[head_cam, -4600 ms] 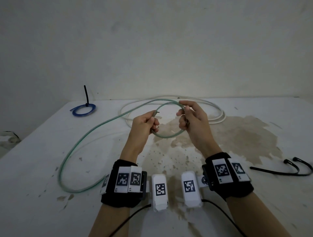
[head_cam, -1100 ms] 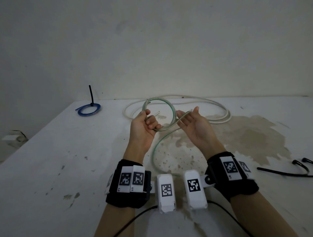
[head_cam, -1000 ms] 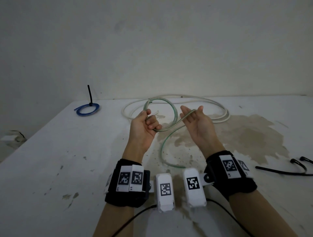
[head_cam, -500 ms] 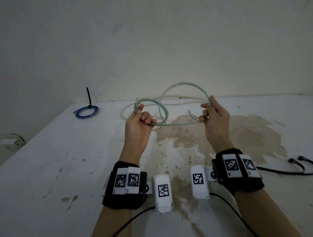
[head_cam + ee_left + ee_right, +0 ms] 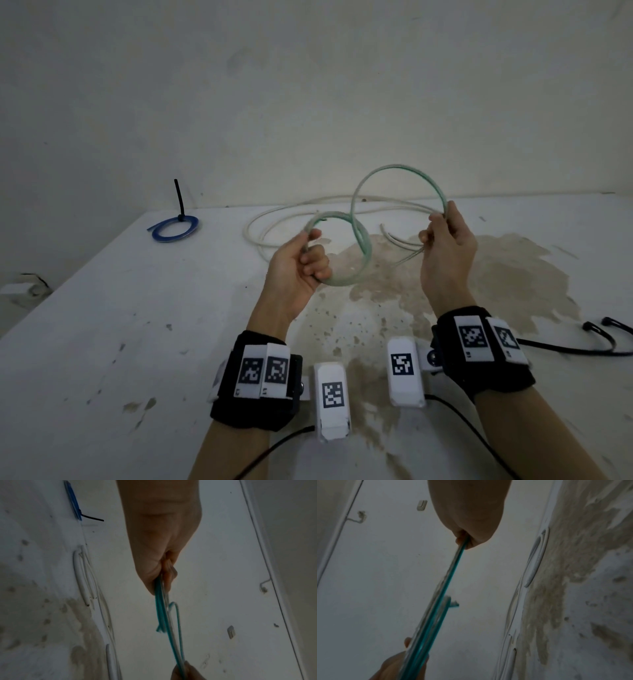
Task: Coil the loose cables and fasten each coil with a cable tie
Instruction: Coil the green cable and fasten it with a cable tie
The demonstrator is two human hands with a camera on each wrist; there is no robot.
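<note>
All three views are dim and flat, lit softly with no clear source, no glare and only faint shadows. The head view is fairly sharp at its centre but bends straight lines towards the edges. Both wrist views are darker, grainy and smeared: the green cable (image 5: 161, 609) blurs into streaks, and the nearest skin is out of focus.
</note>
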